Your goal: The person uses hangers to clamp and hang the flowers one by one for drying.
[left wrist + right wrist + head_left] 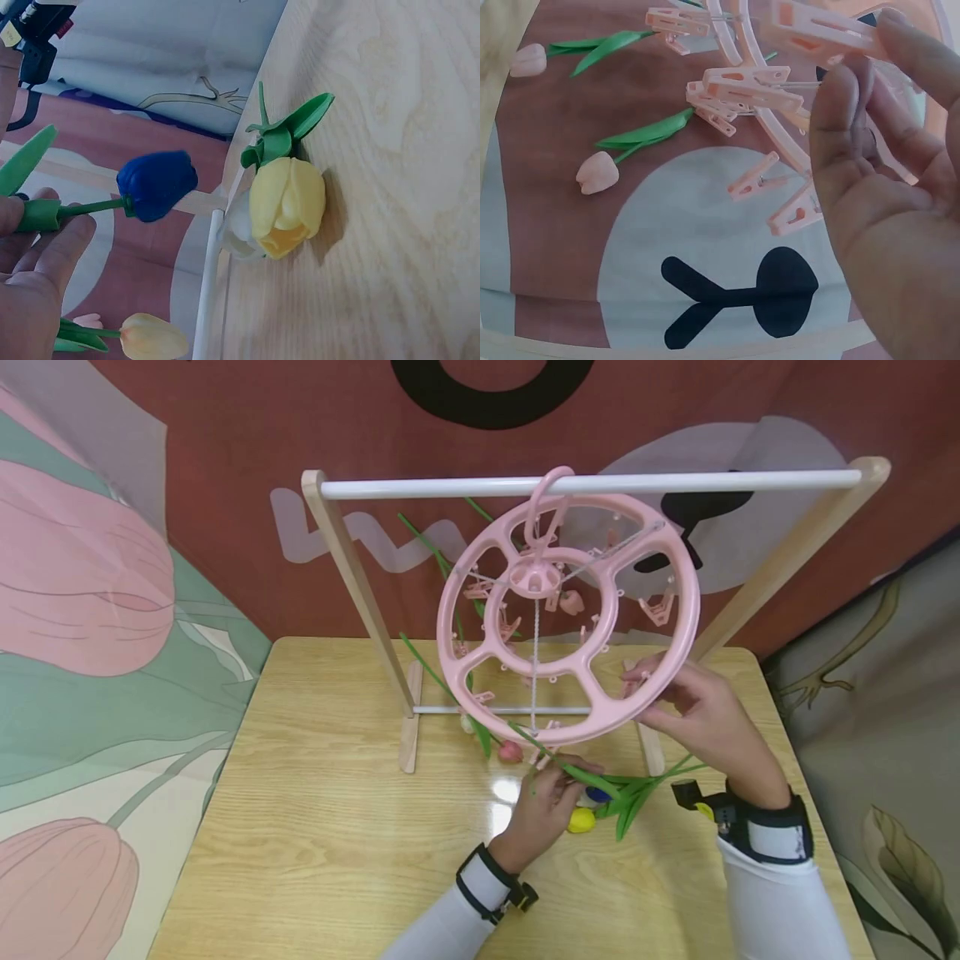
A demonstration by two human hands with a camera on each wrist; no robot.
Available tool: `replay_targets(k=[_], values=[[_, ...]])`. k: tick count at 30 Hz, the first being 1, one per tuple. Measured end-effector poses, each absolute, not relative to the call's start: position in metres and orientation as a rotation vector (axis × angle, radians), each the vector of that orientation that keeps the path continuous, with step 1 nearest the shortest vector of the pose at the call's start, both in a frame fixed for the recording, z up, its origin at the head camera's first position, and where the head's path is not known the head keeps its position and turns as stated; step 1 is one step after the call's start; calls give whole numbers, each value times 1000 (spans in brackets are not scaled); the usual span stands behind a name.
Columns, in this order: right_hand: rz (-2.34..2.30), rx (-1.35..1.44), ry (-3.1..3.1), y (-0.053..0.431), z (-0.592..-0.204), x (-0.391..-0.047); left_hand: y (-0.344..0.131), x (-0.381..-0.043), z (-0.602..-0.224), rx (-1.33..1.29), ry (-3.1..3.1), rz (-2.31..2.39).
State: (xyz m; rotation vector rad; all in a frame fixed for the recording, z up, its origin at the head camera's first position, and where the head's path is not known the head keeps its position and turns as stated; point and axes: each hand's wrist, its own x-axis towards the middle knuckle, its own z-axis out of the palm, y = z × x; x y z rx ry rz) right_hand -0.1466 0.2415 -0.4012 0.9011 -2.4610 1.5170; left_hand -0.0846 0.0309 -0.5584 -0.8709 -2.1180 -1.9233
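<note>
A pink round clip hanger (686, 568) hangs tilted from the white bar by its hook. My left hand (542, 810) is below its front rim and pinches the green stem of a blue artificial tulip (156, 186), whose bloom points away from the fingers. At the rim's right side, my right hand (701, 714) pinches a pink clothespin (817, 34) between thumb and fingers. A yellow tulip (289, 206) and a white tulip (238, 229) lie together on the table near the left hand. Several tulips hang head down from other clips, among them a pink tulip (598, 172).
A wooden-legged rack with a white top bar (420, 487) stands on the wooden table (315, 827), with a thin lower bar (435, 710) between its feet. Free clothespins (795, 210) dangle around the hanger. Printed cloth hangs behind and at both sides.
</note>
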Motion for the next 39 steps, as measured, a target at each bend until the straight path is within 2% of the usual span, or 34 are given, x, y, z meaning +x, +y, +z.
replay_targets(k=[10,25,39], values=[[1494,773,-2571,222,-413,-127,31,-80,-560,-776,-2093,-1929],[1803,720,-2556,187,-437,-109,22,-84,-573,-486,-2106,-2003],[1296,716,-2545,163,-447,-109,12,-91,-561,-424,-2167,-1996]])
